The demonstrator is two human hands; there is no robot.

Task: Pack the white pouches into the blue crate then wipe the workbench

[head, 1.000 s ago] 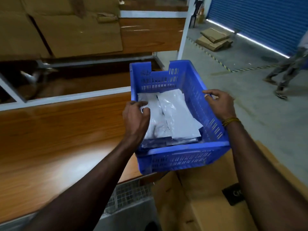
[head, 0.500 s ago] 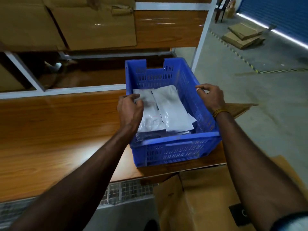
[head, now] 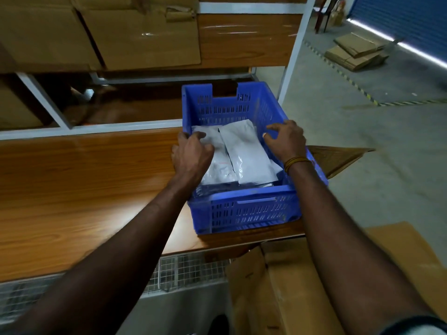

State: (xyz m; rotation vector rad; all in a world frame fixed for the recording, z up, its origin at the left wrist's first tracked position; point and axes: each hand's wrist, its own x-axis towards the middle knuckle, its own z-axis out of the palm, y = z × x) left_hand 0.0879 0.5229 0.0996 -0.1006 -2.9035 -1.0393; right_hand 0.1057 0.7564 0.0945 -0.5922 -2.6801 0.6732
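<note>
The blue crate (head: 242,209) stands on the right end of the wooden workbench (head: 84,189), its front wall near the bench edge. Several white pouches (head: 246,153) lie flat inside it, overlapping. My left hand (head: 191,155) grips the rim of the crate's left wall, thumb inside and fingers outside. My right hand (head: 287,139) is over the right wall with its fingers loosely spread and holds nothing. I cannot tell whether it touches the rim.
Open cardboard boxes (head: 314,274) stand on the floor below the bench's right end, beside a wire mesh panel (head: 188,267). Behind the bench, brown cartons (head: 140,37) fill a shelf with a white post (head: 292,52). Flattened cartons (head: 355,52) lie on the concrete floor.
The crate, held off the bench's right end a second ago, now stands on the bench. My right hand has let go of the right wall and spread its fingers.
</note>
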